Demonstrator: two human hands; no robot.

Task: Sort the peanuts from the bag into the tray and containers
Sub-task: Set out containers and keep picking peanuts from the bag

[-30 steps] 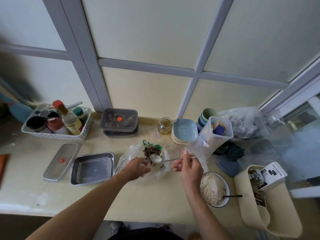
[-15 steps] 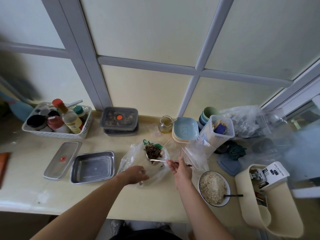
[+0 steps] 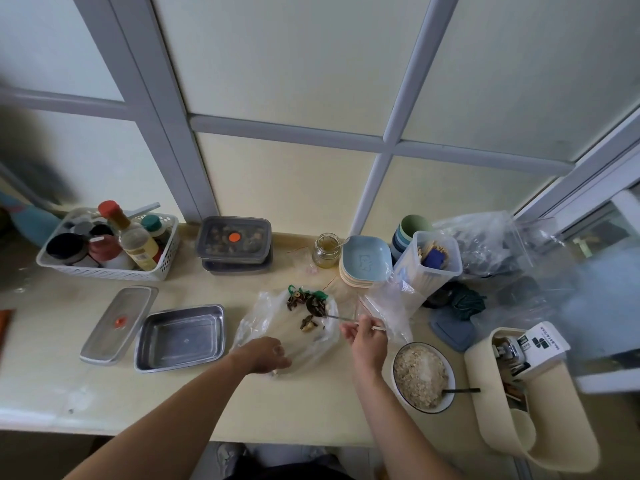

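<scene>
On the pale yellow counter (image 3: 304, 407) under the window, our left hand (image 3: 268, 355) curls its fingers onto the near edge of the clear plastic bag (image 3: 261, 323), while our right hand (image 3: 367, 341) pinches a spoon (image 3: 337, 317) by its handle. The spoon's bowl lies farther in among the bag's dark pieces (image 3: 297, 301). The steel tray (image 3: 180, 341) sits just left of the bag, with lidded containers (image 3: 233, 239) at the wall.

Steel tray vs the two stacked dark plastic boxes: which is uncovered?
The shallow rectangular steel tray; its lid lies beside it, while the stacked dark plastic boxes are covered.
</scene>
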